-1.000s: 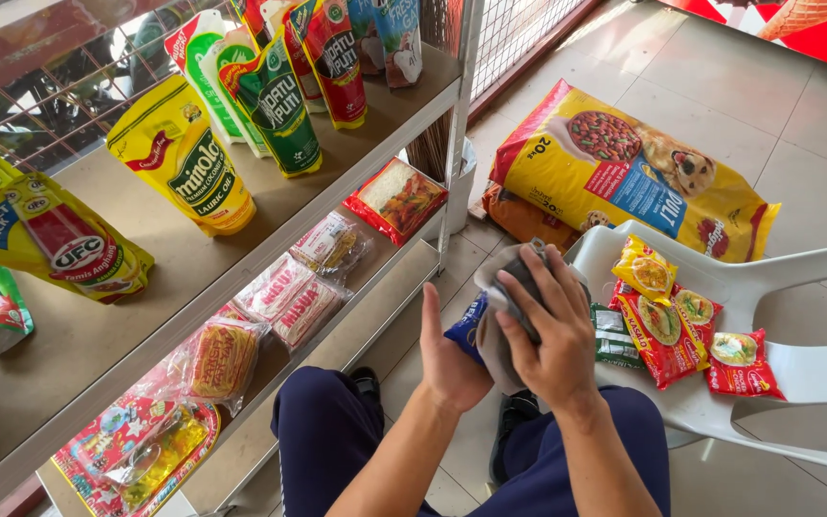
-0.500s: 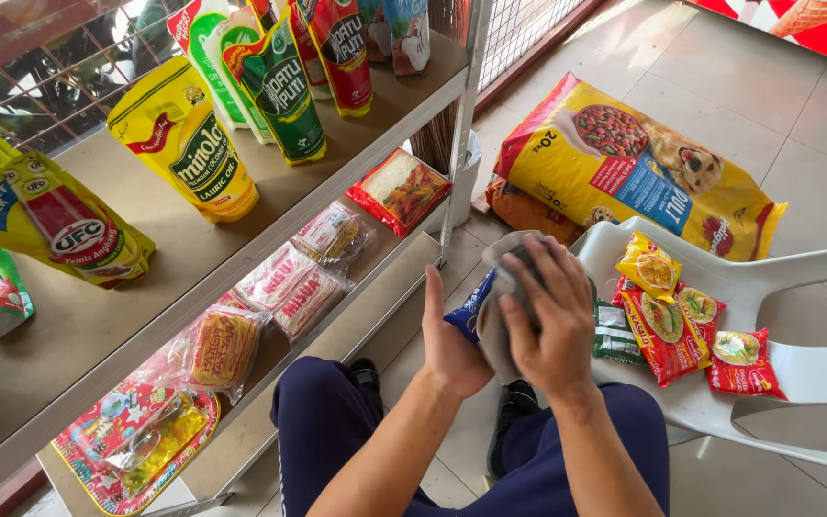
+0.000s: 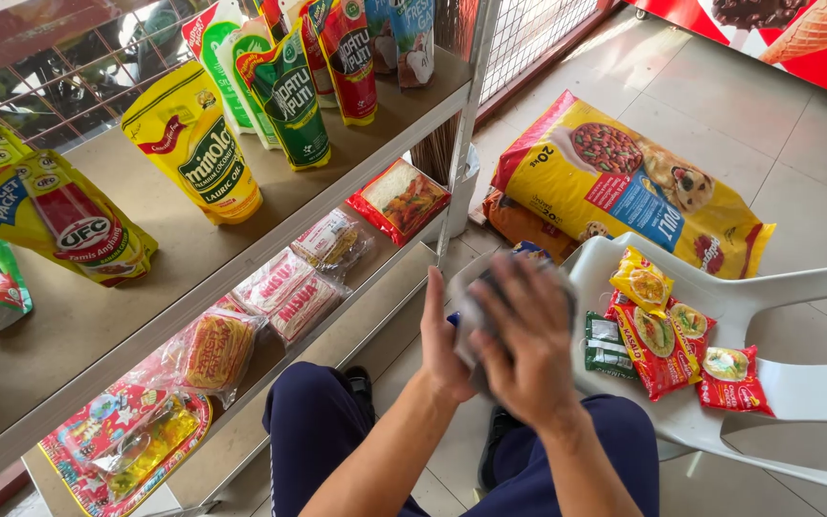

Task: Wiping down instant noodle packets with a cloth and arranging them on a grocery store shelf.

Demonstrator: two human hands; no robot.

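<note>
Gripping one grey cloth (image 3: 479, 321): left hand (image 3: 444, 343), right hand (image 3: 525, 349), fingers curled round it; four packets (image 3: 667, 335) on chair (image 3: 796, 393).

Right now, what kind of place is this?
Most likely a small grocery shop. Shelves hold stand-up pouches and wrapped noodle packs, and a big bag of dog food lies on the tiled floor.
</note>
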